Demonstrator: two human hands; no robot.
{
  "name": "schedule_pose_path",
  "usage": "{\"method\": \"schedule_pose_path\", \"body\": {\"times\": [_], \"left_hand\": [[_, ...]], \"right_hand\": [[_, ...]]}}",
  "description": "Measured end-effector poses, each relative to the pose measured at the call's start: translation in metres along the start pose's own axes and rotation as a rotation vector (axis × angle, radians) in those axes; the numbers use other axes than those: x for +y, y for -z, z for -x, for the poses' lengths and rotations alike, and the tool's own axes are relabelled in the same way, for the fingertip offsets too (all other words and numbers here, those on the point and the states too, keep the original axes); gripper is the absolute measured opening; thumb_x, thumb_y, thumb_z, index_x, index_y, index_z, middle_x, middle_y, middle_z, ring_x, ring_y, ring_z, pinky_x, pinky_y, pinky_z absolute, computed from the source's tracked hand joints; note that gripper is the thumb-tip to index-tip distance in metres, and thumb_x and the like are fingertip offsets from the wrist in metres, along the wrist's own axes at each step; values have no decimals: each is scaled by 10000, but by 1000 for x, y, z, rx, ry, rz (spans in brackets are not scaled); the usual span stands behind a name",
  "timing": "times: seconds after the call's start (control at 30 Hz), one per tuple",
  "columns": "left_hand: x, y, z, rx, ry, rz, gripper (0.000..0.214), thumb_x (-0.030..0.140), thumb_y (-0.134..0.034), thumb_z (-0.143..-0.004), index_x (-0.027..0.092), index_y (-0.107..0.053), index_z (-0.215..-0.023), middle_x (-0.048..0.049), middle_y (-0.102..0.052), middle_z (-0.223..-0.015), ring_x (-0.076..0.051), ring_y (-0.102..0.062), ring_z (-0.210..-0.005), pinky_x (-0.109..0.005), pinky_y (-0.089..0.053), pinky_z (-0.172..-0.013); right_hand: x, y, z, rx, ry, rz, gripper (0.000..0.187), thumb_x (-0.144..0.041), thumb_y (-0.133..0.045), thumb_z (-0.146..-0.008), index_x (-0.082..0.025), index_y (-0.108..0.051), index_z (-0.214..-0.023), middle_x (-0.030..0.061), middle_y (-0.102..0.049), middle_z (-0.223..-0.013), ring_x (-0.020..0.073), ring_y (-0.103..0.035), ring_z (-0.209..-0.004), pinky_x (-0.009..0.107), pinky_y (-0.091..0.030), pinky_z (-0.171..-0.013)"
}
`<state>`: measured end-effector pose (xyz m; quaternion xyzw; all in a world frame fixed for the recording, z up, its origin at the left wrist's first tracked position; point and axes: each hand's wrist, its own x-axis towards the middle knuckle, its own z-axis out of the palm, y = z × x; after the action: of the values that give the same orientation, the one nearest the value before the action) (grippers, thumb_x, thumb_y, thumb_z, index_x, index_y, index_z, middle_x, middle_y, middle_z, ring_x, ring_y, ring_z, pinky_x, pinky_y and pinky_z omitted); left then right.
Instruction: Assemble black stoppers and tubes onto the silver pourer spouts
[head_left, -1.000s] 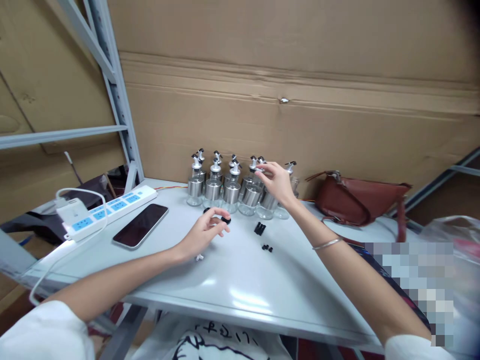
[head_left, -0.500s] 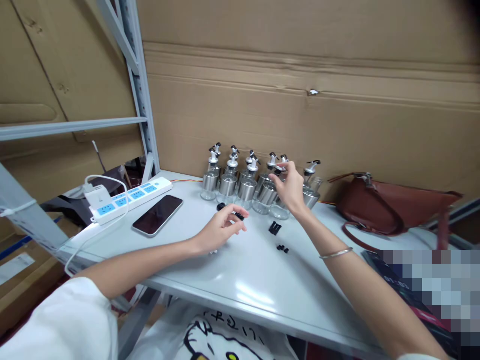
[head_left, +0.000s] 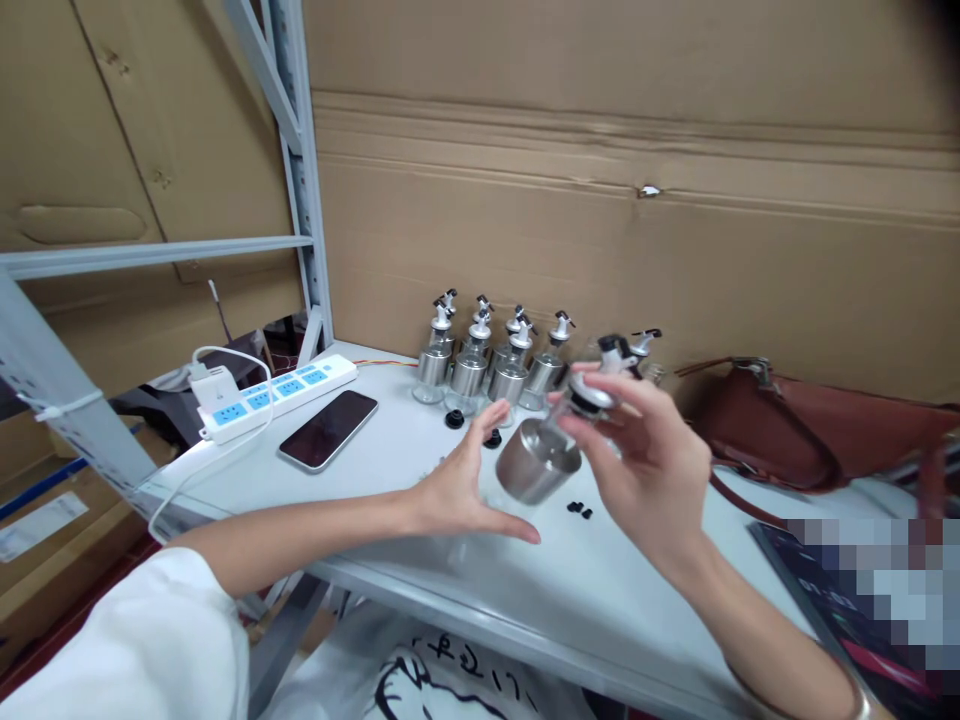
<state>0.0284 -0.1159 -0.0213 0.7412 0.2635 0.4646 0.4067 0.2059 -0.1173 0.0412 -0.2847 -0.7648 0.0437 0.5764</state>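
Observation:
My right hand (head_left: 649, 455) grips an oil dispenser bottle (head_left: 538, 462) by its neck, just under the silver-and-black pourer top. The bottle is tilted, its steel-sleeved glass base pointing toward my left hand. Beside that base, my left hand (head_left: 461, 490) is spread wide, thumb and fingers apart, with nothing in it. Several similar bottles (head_left: 469, 372) stand grouped toward the back of the table. Two black round caps (head_left: 454, 419) lie in front of them, and small black pieces (head_left: 579, 510) lie below the held bottle.
A phone (head_left: 328, 430) and a white power strip (head_left: 281, 395) with a cable lie on the table (head_left: 480, 570) at left. At right are a brown leather bag (head_left: 787, 425) and a dark, partly blurred-out flat item (head_left: 810, 580). Cardboard (head_left: 487, 220) stands behind.
My right hand has lifted a bottle out of the group and brought it closer, tilting it. My left hand has opened wide and no longer holds the small black piece.

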Motion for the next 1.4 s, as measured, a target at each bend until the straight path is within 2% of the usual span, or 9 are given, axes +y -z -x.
{"method": "schedule_pose_path", "body": {"times": [0.07, 0.13, 0.2, 0.3, 0.5, 0.77, 1.03, 1.27, 1.4], "left_hand": [[4, -4, 4, -54, 63, 67, 1052, 308, -842, -524, 240, -218, -1369, -155, -360, -1412, -341, -344, -1311, -502, -295, -1072], [7, -8, 9, -83, 159, 73, 842, 280, -819, -539, 206, -371, -1249, -109, -538, -1207, -309, -516, -1125, -445, -418, -947], [8, -13, 14, -80, 236, 46, 682, 274, -801, -548, 193, -435, -1118, -55, -586, -1046, -253, -569, -964, -384, -457, -842], [5, -18, 19, -87, 251, 72, 647, 273, -802, -541, 196, -418, -1056, -39, -576, -1014, -219, -559, -927, -342, -443, -814], [-1, -20, 20, -130, 257, 126, 680, 279, -803, -531, 190, -392, -1066, -70, -558, -1052, -242, -549, -977, -367, -428, -844], [-7, -22, 21, -131, 242, 168, 693, 295, -822, -513, 187, -393, -1048, -96, -553, -1074, -270, -562, -987, -416, -437, -863], [-10, -23, 21, -143, 239, 191, 773, 289, -858, -481, 192, -406, -1100, -110, -558, -1147, -275, -559, -1039, -409, -433, -902], [-8, -20, 21, -150, 193, 189, 840, 343, -858, -496, 203, -385, -1176, -131, -531, -1222, -306, -528, -1118, -454, -396, -967], [-1, -15, 18, -180, 111, 159, 997, 368, -852, -519, 188, -280, -1315, -175, -445, -1338, -324, -445, -1224, -451, -366, -1021]], "right_hand": [[-9, -5, 13, -51, 38, -54, 417, -131, -603, -818, -308, -527, -1189, 61, -611, -1126, 197, -636, -971, 297, -600, -687], [-13, -7, 20, -98, 85, -40, 451, -109, -599, -814, -305, -520, -1213, 69, -630, -1112, 207, -646, -959, 301, -600, -667], [-14, -8, 25, -141, 122, 1, 474, -113, -612, -806, -301, -515, -1230, 77, -649, -1106, 223, -661, -938, 330, -599, -678], [-11, -6, 31, -161, 140, 17, 502, -131, -639, -793, -303, -513, -1248, 77, -671, -1088, 244, -673, -936, 362, -600, -702], [-4, -5, 43, -64, 171, 39, 495, -133, -676, -772, -319, -567, -1217, 45, -714, -971, 263, -689, -910, 407, -600, -733], [-11, -6, 45, -18, 229, 193, 462, -108, -648, -785, -354, -600, -1173, -26, -734, -774, 208, -712, -699, 316, -595, -587], [-10, -6, 49, -29, 233, 177, 474, -75, -634, -764, -311, -598, -1174, 11, -726, -816, 228, -709, -758, 326, -589, -597], [-7, 5, 49, -175, 139, 58, 459, -72, -577, -788, -285, -584, -1195, 69, -677, -1060, 262, -655, -989, 388, -580, -756], [-7, 13, 31, -101, 78, 35, 408, -97, -593, -801, -310, -612, -1148, 44, -670, -1076, 246, -647, -1004, 380, -571, -792]]}}
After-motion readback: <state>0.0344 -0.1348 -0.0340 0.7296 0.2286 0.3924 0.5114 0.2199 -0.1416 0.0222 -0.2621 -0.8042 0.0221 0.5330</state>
